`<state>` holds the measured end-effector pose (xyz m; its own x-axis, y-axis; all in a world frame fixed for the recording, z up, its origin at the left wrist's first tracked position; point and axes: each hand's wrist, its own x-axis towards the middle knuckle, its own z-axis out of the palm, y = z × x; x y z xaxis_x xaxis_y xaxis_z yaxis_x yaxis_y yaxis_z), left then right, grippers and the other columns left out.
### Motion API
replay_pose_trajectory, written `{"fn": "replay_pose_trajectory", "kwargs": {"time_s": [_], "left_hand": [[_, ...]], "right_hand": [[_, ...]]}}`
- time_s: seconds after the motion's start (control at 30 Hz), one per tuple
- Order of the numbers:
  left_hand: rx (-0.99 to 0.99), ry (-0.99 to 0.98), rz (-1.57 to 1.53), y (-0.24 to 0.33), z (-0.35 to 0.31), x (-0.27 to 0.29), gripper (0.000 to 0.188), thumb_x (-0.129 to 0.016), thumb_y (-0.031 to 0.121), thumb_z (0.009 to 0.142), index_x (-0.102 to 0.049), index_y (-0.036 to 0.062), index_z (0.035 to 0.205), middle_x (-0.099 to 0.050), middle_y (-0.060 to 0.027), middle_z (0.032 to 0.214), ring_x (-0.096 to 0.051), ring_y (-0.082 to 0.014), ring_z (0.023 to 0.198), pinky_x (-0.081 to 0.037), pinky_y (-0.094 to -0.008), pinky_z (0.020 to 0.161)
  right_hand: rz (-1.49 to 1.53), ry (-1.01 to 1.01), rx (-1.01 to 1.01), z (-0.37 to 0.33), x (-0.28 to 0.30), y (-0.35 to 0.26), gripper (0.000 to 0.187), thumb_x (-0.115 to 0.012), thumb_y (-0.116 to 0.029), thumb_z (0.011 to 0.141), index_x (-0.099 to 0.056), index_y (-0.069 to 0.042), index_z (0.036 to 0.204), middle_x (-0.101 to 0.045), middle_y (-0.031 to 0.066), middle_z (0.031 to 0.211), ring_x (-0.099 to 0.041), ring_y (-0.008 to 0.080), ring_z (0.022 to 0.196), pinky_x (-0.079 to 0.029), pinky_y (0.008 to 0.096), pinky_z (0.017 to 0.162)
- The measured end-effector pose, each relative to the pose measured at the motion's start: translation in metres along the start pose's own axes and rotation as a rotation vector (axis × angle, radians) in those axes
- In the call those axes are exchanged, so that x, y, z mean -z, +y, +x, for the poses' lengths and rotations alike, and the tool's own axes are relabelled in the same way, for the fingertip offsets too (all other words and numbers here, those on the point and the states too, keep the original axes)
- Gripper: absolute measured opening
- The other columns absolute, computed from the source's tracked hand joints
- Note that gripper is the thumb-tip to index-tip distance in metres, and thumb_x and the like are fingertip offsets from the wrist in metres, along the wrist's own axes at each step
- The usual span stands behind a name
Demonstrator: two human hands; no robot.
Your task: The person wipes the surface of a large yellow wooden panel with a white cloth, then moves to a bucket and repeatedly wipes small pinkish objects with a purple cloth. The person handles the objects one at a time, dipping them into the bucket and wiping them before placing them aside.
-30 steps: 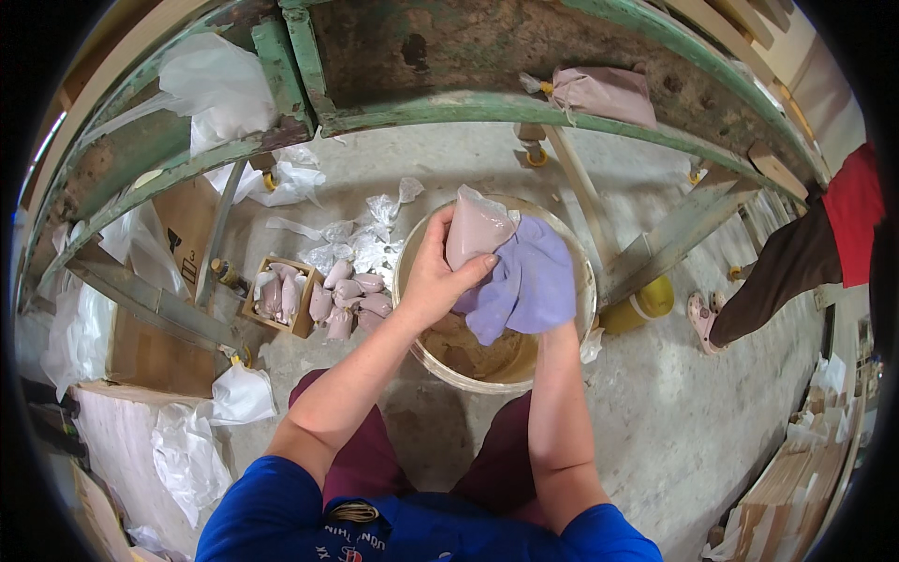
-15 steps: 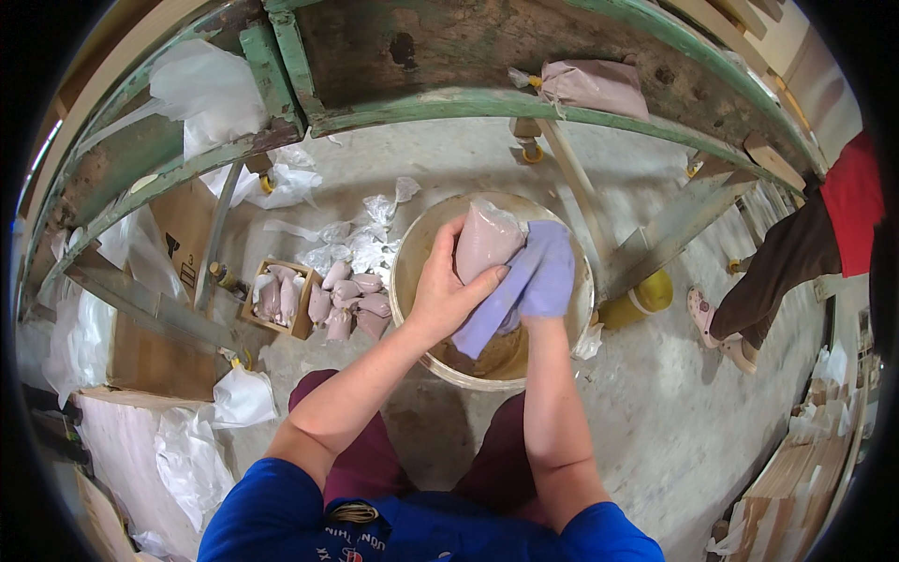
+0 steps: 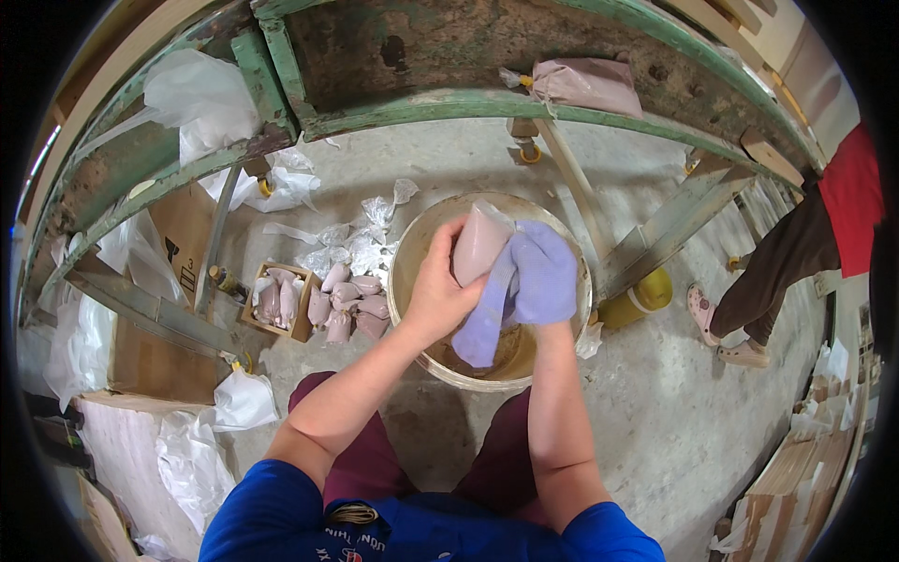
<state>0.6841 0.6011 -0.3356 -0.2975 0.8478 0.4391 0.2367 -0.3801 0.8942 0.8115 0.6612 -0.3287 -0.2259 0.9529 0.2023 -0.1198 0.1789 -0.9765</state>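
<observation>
My left hand (image 3: pixel 435 286) is bare and closed around a clear plastic bag of pinkish-grey material (image 3: pixel 481 245), held tilted above the bucket. Pressed against the bag's right side is a lavender cloth (image 3: pixel 487 328), one strip of it hanging down toward the bucket. The same lavender fabric covers my right hand (image 3: pixel 543 281), which looks curled around the cloth; its fingers are hidden. Below both hands stands a round pale bucket (image 3: pixel 400 281), its inner wall and bottom stained brown.
Several small filled bags (image 3: pixel 342 304) lie left of the bucket, beside a wooden box (image 3: pixel 298 323) holding more. Crumpled clear plastic (image 3: pixel 370 234) lies behind them. A green-framed bench (image 3: pixel 421 108) carries a larger pink bag (image 3: pixel 588 86). At right stands another person (image 3: pixel 796 253).
My right hand has shifted slightly up and turned, and the fabric over it now shows a broader face. The hanging strip has moved a little. My left hand still grips the bag.
</observation>
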Motion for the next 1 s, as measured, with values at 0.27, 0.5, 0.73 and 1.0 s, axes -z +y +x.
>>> {"fn": "replay_pose_trajectory", "kwargs": {"time_s": [0.27,0.5,0.73,1.0], "left_hand": [[-0.057,0.004,0.121,-0.01,-0.004,0.003,0.065,-0.073,0.014,0.071,-0.039,0.0009,0.125,-0.054,-0.0154,0.115,-0.055,-0.0236,0.106,-0.042,-0.034,0.091],[-0.009,-0.028,0.044,0.001,0.001,0.005,0.067,-0.074,0.016,0.072,-0.038,0.0013,0.127,-0.053,-0.0144,0.116,-0.054,-0.0232,0.108,-0.041,-0.0338,0.093],[-0.025,0.025,-0.038,-0.01,0.006,0.011,0.065,-0.07,0.012,0.073,-0.037,0.001,0.128,-0.052,-0.0157,0.118,-0.052,-0.0227,0.109,-0.041,-0.0338,0.093],[0.087,-0.073,-0.078,0.007,-0.011,-0.002,0.067,-0.068,0.006,0.075,-0.033,0.0005,0.131,-0.047,-0.0114,0.121,-0.048,-0.0182,0.112,-0.039,-0.0312,0.095]], "right_hand": [[-0.809,-0.009,0.282,0.0,-0.021,-0.011,0.018,-0.053,-0.008,0.082,-0.059,0.002,0.096,-0.062,0.0062,0.086,-0.056,0.0084,0.072,-0.047,0.0247,0.064],[-0.102,-0.01,-0.091,-0.005,-0.009,-0.014,0.019,-0.058,-0.003,0.078,-0.06,0.002,0.095,-0.062,0.0055,0.091,-0.056,0.0094,0.077,-0.047,0.0224,0.065],[-0.515,-0.095,0.5,0.004,-0.015,-0.002,0.025,-0.06,-0.008,0.075,-0.058,0.004,0.097,-0.062,0.0086,0.088,-0.06,0.0172,0.077,-0.049,0.0306,0.071],[-0.16,0.064,-0.104,-0.01,-0.017,-0.021,0.024,-0.062,-0.015,0.074,-0.056,0.004,0.088,-0.062,0.0132,0.087,-0.061,0.0238,0.073,-0.048,0.0342,0.066]]}}
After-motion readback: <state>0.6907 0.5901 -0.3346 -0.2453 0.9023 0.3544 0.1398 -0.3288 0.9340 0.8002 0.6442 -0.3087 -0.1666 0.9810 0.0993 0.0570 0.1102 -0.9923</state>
